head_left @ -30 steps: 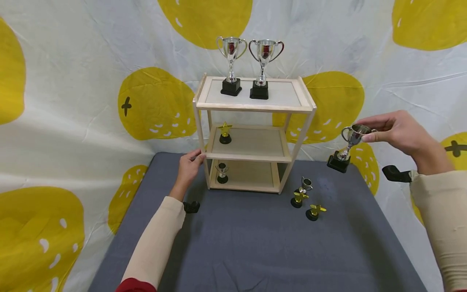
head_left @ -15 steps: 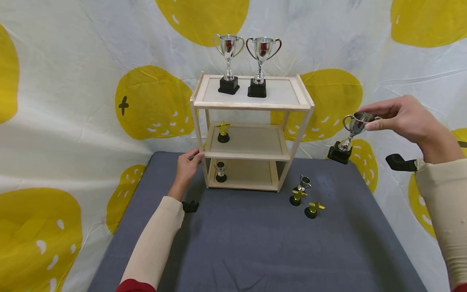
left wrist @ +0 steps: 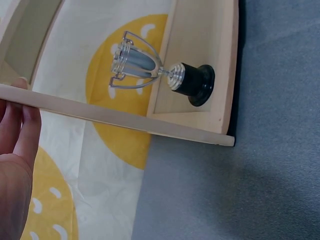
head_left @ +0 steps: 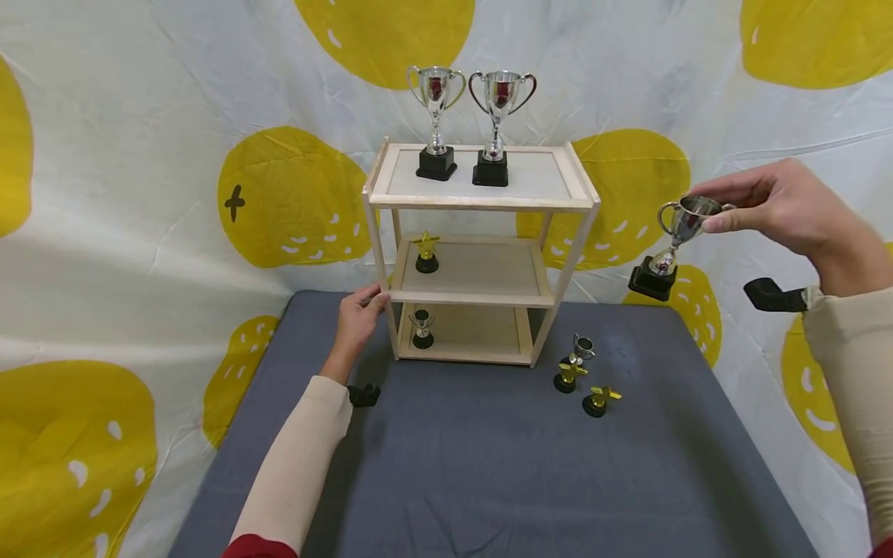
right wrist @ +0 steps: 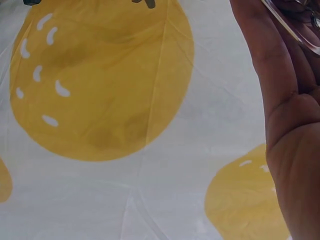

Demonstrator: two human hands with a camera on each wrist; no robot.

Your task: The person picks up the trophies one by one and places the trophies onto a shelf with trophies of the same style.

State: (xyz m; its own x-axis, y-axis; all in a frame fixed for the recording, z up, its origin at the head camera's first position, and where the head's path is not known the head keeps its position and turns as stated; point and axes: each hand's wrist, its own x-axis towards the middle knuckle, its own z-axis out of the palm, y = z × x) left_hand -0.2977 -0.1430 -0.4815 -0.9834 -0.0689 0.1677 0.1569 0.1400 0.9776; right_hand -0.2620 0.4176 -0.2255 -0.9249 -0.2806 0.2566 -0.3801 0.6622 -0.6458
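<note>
My right hand (head_left: 802,205) pinches a silver trophy cup (head_left: 691,217) by its bowl, in the air right of the wooden shelf (head_left: 488,205). The cup's black base hangs down and tilts to the left. My left hand (head_left: 359,318) holds the shelf's left front post at the middle board; in the left wrist view the fingers (left wrist: 27,130) lie against that post. Two larger silver trophy cups (head_left: 434,93) stand on the top board. On the middle board is a gold star trophy (head_left: 426,252), and a small silver cup (head_left: 422,329) stands on the bottom board, both at the left.
On the grey cloth (head_left: 446,465), right of the shelf, stand another small silver cup (head_left: 583,349) and two gold star trophies (head_left: 600,399). A white curtain (head_left: 174,194) with yellow fruit shapes hangs behind the table.
My right hand has risen and moved slightly right with the trophy cup. The left hand keeps its hold on the shelf post. The head view has shifted a little.
</note>
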